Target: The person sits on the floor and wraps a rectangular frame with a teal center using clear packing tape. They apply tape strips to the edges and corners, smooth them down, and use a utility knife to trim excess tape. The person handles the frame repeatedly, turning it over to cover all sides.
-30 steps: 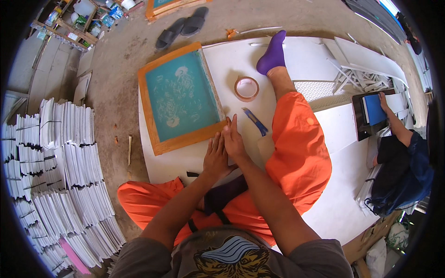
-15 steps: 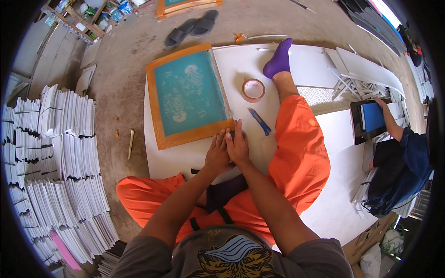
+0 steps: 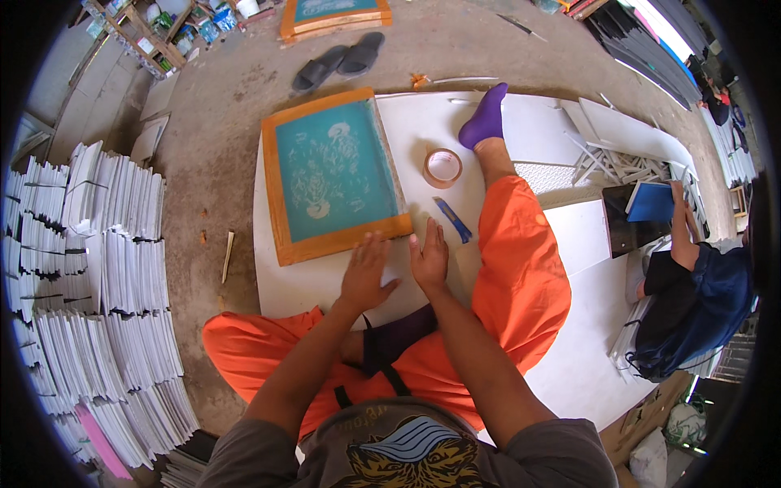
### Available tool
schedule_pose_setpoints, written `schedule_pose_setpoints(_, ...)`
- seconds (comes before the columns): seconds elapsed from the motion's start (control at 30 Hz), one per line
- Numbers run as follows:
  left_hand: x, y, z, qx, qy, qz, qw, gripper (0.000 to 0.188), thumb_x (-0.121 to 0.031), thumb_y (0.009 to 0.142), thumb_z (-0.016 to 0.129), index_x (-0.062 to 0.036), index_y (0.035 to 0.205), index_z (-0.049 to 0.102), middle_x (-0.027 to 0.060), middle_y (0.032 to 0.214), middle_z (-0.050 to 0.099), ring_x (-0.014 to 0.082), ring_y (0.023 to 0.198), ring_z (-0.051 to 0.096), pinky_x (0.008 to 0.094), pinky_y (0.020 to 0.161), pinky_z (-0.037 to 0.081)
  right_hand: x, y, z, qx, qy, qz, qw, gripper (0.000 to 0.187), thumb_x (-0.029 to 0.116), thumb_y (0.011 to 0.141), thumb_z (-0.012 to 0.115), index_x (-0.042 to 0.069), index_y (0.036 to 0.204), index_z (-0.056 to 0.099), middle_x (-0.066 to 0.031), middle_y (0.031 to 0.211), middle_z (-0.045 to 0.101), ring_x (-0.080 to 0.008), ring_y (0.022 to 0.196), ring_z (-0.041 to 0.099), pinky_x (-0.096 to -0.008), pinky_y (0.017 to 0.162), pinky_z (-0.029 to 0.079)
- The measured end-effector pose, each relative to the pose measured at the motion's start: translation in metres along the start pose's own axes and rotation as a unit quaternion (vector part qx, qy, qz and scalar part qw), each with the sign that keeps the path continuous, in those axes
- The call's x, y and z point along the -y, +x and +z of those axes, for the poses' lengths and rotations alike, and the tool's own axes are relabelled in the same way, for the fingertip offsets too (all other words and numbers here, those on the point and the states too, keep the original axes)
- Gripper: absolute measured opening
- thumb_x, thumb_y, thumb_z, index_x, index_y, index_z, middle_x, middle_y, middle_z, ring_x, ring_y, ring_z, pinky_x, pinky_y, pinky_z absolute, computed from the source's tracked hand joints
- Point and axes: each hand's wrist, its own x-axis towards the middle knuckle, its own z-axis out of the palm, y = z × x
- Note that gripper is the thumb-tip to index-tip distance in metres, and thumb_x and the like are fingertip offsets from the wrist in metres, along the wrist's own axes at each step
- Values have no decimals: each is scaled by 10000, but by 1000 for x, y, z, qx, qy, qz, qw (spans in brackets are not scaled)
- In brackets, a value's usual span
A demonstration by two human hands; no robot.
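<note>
A silk-screen frame (image 3: 286,251) of orange-brown wood, with teal mesh and a pale marked pattern, lies flat on a white board (image 3: 397,114). My left hand (image 3: 366,272) is spread with palm down at the frame's near edge, fingertips at or just over the wood; contact is unclear. My right hand (image 3: 429,259) is held a little apart from it, fingers stretched forward, beside the frame's near right corner. Nothing shows in either hand. Ahead of my right hand lies a blue utility knife (image 3: 454,220), and beyond that a roll of brown tape (image 3: 443,167).
Bundled white sheets (image 3: 122,268) are stacked on the left. On the right, a co-worker (image 3: 700,285) holds a blue panel (image 3: 651,202) near a heap of white strips (image 3: 622,163). Dark slippers (image 3: 340,62) and another screen frame (image 3: 335,24) lie on the floor beyond.
My hands have parted: they were pressed together at the frame's near right corner, and the left has moved left. The co-worker's blue panel has shifted.
</note>
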Motion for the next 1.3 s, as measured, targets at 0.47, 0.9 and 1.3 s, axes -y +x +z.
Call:
schedule_pose_setpoints(0.47, 140, -46, -26, -211, 91, -292, 928, 657, -352, 1062, 486, 36, 1560, 305, 292, 1647, 201, 445, 1534, 194, 537, 1230, 202, 76, 11, 25, 167, -149, -237, 945, 738, 449, 1002, 557, 51, 1582, 330, -173, 1639, 324, -374, 1529, 257, -538, 1224, 213)
schedule_pose_setpoints(0.9, 135, -29, -19, -177, 126, -313, 925, 654, -422, 1076, 387, 9, 1564, 327, 218, 1639, 294, 392, 1536, 238, 570, 1216, 226, 87, 5, 47, 254, -222, -161, 928, 778, 502, 1015, 500, 106, 1625, 224, -96, 1686, 243, -260, 1563, 204, -501, 1260, 163)
schedule_pose_setpoints(1.3, 165, -50, -27, -174, 33, -441, 880, 659, -425, 1085, 378, 5, 1576, 287, 232, 1644, 273, 404, 1545, 198, 610, 1223, 161, 43, 15, 14, 157, -250, -125, 947, 795, 518, 1015, 485, 73, 1621, 225, -158, 1684, 214, -343, 1563, 178, -541, 1247, 155)
